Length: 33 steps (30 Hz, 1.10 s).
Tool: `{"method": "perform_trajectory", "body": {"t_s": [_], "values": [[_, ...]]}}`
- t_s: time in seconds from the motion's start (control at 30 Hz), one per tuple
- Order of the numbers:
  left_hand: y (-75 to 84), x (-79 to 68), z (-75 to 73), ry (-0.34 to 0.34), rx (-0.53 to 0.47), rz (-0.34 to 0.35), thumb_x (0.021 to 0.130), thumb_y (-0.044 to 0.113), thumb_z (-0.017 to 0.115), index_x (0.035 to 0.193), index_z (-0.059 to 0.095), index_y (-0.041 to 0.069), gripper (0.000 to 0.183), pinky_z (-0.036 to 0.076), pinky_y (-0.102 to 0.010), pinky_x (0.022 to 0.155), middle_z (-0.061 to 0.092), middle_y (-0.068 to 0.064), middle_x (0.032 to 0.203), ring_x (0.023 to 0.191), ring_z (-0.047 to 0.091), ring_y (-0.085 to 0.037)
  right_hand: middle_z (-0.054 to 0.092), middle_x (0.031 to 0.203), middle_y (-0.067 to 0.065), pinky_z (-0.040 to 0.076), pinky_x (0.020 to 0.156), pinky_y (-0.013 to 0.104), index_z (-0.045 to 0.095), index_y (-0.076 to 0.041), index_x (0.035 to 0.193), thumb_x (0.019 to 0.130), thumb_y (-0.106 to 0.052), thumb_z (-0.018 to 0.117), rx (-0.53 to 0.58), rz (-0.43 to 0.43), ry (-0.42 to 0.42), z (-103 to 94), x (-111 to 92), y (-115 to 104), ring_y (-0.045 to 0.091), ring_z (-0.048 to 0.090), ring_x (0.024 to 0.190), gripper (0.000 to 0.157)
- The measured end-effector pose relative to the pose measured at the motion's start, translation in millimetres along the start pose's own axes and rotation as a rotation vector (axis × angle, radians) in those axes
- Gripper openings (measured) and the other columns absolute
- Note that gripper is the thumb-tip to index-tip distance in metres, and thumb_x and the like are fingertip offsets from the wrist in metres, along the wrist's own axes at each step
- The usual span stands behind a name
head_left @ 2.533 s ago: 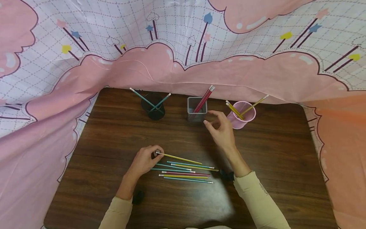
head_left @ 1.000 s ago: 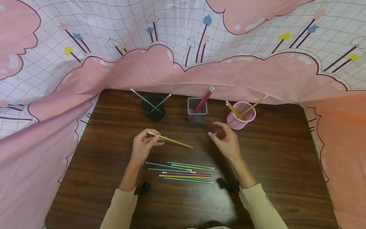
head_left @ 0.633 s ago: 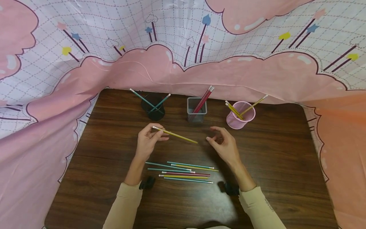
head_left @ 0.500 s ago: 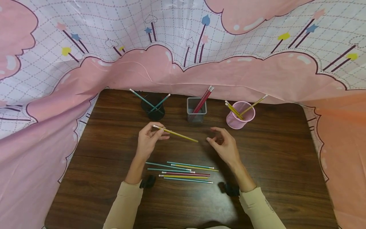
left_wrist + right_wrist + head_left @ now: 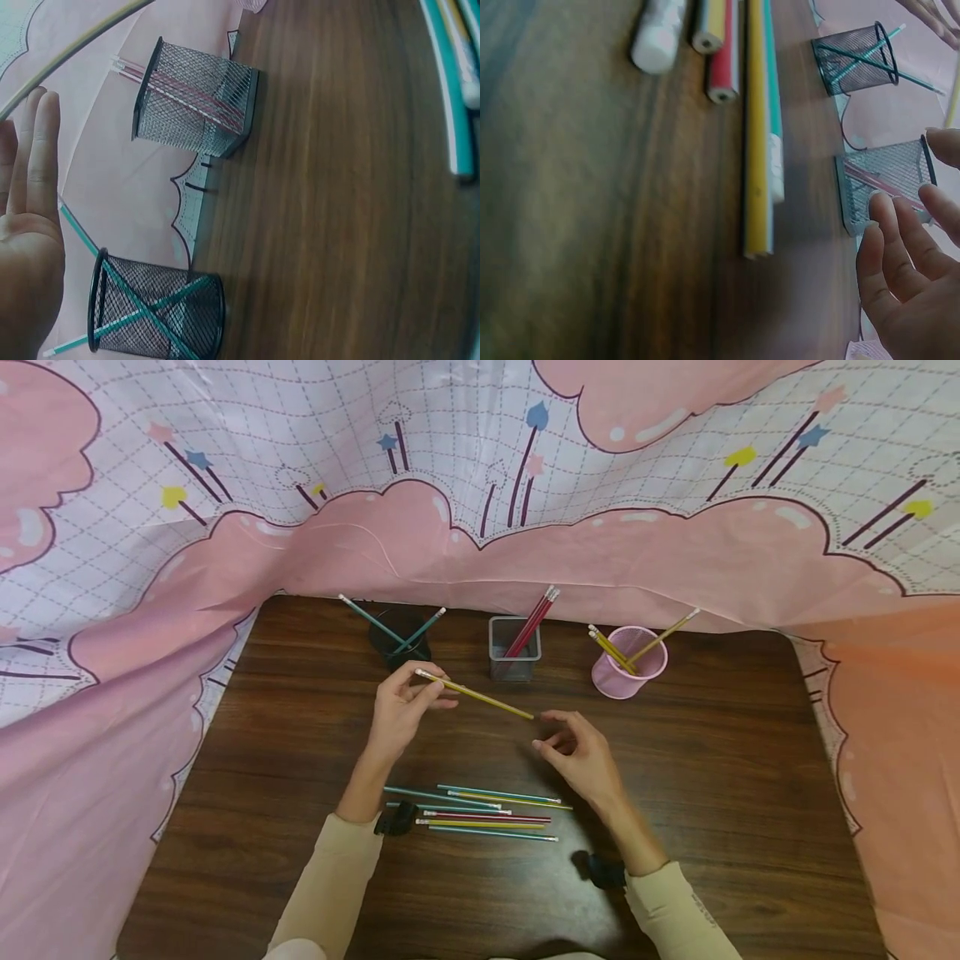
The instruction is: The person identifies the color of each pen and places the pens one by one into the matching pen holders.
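My left hand [image 5: 401,706] pinches a yellow pencil [image 5: 480,696] near its white eraser end, above the table in front of the black round mesh cup [image 5: 397,635]. The pencil slants down to the right, its far end close to the fingertips of my right hand [image 5: 585,756]. That right hand holds nothing; its fingers are loosely bent, thumb apart from the index finger. In the left wrist view the pencil [image 5: 71,49] crosses the upper left corner, over the left hand's fingers [image 5: 41,161]. The right wrist view shows the right hand's relaxed fingers [image 5: 907,247].
Several teal, yellow and red pencils [image 5: 487,816] lie side by side on the dark wooden table [image 5: 480,893]. The black cup holds teal pencils. A grey square mesh holder [image 5: 513,670] has red pencils, and a pink cup [image 5: 618,683] yellow ones. A patterned cloth [image 5: 480,552] hangs behind.
My left hand has lifted the yellow pencil from beside the row and carried it forward and right. My right hand has drawn back from between the grey holder and the pink cup.
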State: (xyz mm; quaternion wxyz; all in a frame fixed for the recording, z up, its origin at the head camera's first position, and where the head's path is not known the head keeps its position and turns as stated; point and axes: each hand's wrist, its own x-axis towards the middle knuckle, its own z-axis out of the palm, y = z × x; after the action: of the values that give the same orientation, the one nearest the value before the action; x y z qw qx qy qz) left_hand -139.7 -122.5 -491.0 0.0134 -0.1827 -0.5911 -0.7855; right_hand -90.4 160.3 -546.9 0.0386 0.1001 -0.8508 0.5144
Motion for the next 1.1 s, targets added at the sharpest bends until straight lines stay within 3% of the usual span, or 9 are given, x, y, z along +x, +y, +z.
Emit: {"method": "perform_trajectory", "body": {"t_s": [0.2, 0.37, 0.57, 0.8, 1.1], "values": [[-6.0, 7.1, 4.3, -0.021, -0.011, 0.024, 0.088, -0.006, 0.053, 0.103, 0.055, -0.006, 0.015, 0.052, -0.050, 0.069, 0.053, -0.023, 0.098, 0.077, 0.059, -0.048, 0.060, 0.091, 0.009, 0.051, 0.058, 0.031, 0.060, -0.012, 0.114, 0.076, -0.027, 0.075, 0.000, 0.001, -0.013, 8.9, -4.8, 0.1, 0.013, 0.061, 0.070, 0.043], [4.3, 15.6, 17.0, -0.036, -0.024, 0.043, 0.087, -0.011, 0.051, 0.102, 0.054, -0.009, 0.015, 0.052, -0.050, 0.069, 0.053, -0.024, 0.099, 0.074, 0.060, -0.045, 0.060, 0.092, 0.007, 0.052, 0.060, 0.031, 0.060, -0.014, 0.114, 0.077, -0.030, 0.074, -0.009, 0.017, -0.032, 13.0, -7.9, 2.6, 0.012, 0.060, 0.070, 0.043], [12.0, 29.0, 34.7, -0.077, -0.026, 0.044, 0.087, -0.011, 0.051, 0.100, 0.052, -0.012, 0.014, 0.052, -0.051, 0.068, 0.053, -0.025, 0.099, 0.076, 0.058, -0.050, 0.060, 0.098, 0.006, 0.052, 0.058, 0.031, 0.060, -0.014, 0.113, 0.077, -0.027, 0.074, -0.032, 0.001, -0.044, 11.8, -9.6, 3.7, 0.012, 0.060, 0.070, 0.041], [13.6, 42.4, 49.0, -0.109, -0.025, 0.059, 0.086, -0.013, 0.050, 0.101, 0.052, -0.012, 0.015, 0.052, -0.049, 0.068, 0.053, -0.024, 0.098, 0.076, 0.065, -0.034, 0.060, 0.102, 0.001, 0.052, 0.062, 0.032, 0.060, -0.016, 0.113, 0.075, -0.029, 0.076, -0.079, -0.005, -0.079, 7.8, -10.1, 2.7, 0.014, 0.060, 0.075, 0.044], [21.2, 59.0, 67.2, -0.131, 0.016, 0.090, 0.086, -0.010, 0.053, 0.102, 0.053, -0.012, 0.016, 0.053, -0.049, 0.068, 0.055, -0.022, 0.099, 0.080, 0.058, -0.049, 0.061, 0.104, -0.001, 0.052, 0.067, 0.034, 0.061, -0.015, 0.114, 0.075, -0.034, 0.075, -0.105, -0.015, -0.129, 10.9, -13.1, 4.6, 0.014, 0.059, 0.083, 0.046]]}}
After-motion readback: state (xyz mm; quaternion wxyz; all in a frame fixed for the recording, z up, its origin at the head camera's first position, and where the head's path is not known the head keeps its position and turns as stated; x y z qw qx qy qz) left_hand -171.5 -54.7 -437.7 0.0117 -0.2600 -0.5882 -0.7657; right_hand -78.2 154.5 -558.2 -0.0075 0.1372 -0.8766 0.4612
